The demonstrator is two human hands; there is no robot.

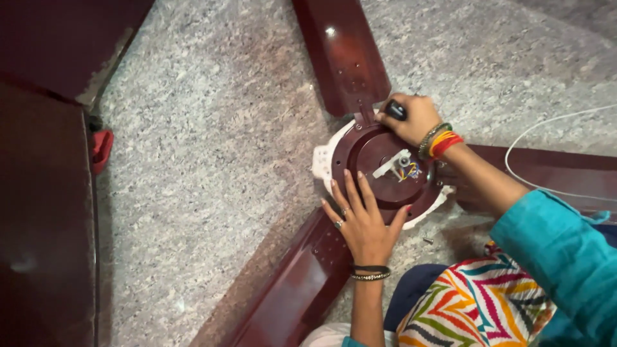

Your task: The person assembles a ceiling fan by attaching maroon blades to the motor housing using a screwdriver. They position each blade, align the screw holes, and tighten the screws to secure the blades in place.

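Observation:
A dark red ceiling fan lies on a speckled granite floor, its round motor housing (369, 151) facing up with coloured wires (406, 170) and a white terminal at its centre. My left hand (363, 215) rests flat on the near rim of the housing, fingers spread. At the housing's far edge, where one blade joins, my right hand (411, 119) is closed around a black tool handle (395, 110). Three blades spread out: one far (340, 54), one near left (289, 289), one right (546, 170).
Dark wooden furniture (45, 212) stands along the left edge, with a red object (101, 149) beside it. A thin white cord (546, 125) loops over the floor at right. A small screw (428, 241) lies near the housing. My patterned clothing fills the bottom right.

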